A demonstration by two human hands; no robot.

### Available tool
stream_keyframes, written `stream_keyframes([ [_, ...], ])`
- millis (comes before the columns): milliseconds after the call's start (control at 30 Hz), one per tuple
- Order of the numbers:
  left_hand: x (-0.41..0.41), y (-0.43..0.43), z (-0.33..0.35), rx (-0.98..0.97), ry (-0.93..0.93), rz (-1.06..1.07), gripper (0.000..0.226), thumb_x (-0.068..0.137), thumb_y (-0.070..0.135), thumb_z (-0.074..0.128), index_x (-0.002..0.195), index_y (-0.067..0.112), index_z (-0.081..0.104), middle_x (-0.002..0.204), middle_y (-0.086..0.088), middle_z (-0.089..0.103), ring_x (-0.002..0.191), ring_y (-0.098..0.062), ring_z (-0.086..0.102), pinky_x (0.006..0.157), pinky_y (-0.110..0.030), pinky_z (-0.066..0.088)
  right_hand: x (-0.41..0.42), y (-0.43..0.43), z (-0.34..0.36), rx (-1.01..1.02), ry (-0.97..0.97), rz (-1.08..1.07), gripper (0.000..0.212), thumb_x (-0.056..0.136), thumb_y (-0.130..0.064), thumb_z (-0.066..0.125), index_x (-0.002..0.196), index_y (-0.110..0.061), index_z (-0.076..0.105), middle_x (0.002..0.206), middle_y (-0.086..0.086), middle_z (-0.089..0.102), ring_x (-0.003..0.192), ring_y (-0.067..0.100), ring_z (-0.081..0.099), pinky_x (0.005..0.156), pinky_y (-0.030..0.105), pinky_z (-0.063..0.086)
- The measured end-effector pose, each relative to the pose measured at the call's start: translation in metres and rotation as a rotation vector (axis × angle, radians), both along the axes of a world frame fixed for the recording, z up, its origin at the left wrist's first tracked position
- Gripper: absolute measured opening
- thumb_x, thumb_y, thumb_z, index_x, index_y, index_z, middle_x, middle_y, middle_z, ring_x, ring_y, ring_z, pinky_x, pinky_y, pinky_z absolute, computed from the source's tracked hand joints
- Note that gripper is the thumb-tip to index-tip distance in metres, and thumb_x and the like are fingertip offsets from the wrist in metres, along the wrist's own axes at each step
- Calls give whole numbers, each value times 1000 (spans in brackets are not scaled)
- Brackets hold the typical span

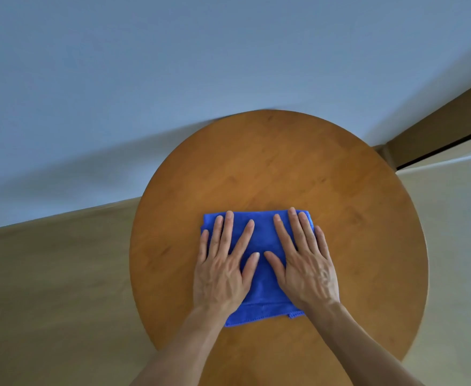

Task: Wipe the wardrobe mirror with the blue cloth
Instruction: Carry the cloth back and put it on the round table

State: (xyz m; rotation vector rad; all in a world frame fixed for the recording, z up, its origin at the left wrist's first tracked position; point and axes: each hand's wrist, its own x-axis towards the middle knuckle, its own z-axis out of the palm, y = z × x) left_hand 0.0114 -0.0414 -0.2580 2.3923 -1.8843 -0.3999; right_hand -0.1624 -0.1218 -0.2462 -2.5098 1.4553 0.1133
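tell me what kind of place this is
Probably a room in a home, perhaps a bedroom, though no wardrobe or mirror shows. A round wooden table stands against a plain pale wall on a light wood floor, and both hands press a folded blue cloth flat on it.

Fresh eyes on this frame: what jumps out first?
The bright blue cloth, folded into a rectangle, lies near the middle of the round wooden table. The left hand and right hand lie flat on it side by side, fingers straight and spread. Behind the table, a plain pale wall fills the upper half of the view.
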Motion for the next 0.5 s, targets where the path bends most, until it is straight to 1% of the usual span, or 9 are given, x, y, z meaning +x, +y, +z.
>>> stream_keyframes([
  [67,13,-1,0,25,-29,17,65,106,61,20,164,33,10,173,-6,5,159,-23,4,127,-53,14,-5,-3,-1,7,19,-21,71,101,-62,26,160,-23,12,168,3,8,154,18,8,123,42,18],
  [133,30,1,5,85,-88,-18,71,104,65,19,164,31,6,173,-7,2,159,-24,3,126,-54,14,-13,-7,2,27,47,-74,73,101,-62,22,160,-23,9,168,4,8,154,19,11,124,40,17],
  [200,43,4,12,132,-141,-61,74,103,66,16,164,26,4,172,-9,-1,159,-26,2,126,-55,14,-23,-12,9,56,78,-145,74,100,-63,15,160,-21,7,167,3,10,153,19,13,124,39,17],
  [233,45,7,17,150,-159,-72,74,103,64,16,164,24,3,172,-10,-2,159,-27,2,126,-55,14,-28,-13,12,71,94,-157,75,99,-63,12,160,-20,6,167,2,9,153,18,11,124,39,16],
  [300,38,16,28,165,-163,-73,71,105,56,23,164,22,4,172,-13,-4,159,-30,0,126,-57,13,-32,-9,22,101,131,-161,76,98,-63,6,160,-19,0,167,0,4,154,17,6,125,38,14],
  [367,22,28,39,197,-118,-95,69,106,46,37,164,24,8,172,-13,-6,159,-30,-3,126,-59,12,-33,0,35,132,144,-173,77,97,-62,2,159,-18,-2,167,1,0,154,17,3,125,38,14],
  [400,13,35,45,225,-84,-119,71,104,44,42,164,26,10,171,-11,-9,158,-30,-7,126,-59,10,-33,6,43,155,142,-179,77,96,-61,1,159,-18,-2,167,2,0,154,17,3,125,37,15],
  [433,4,42,51,250,-54,-143,72,104,43,44,164,28,8,171,-9,-14,158,-29,-13,126,-59,5,-32,13,51,177,138,-178,77,96,-61,0,159,-17,-1,167,2,0,154,17,3,124,36,15],
  [500,-10,53,65,332,-20,-164,71,106,44,37,163,33,-3,168,-4,-27,154,-27,-27,125,-55,-9,-32,24,67,226,126,-174,74,99,-59,2,160,-17,2,167,1,-1,154,16,3,123,34,15],
])
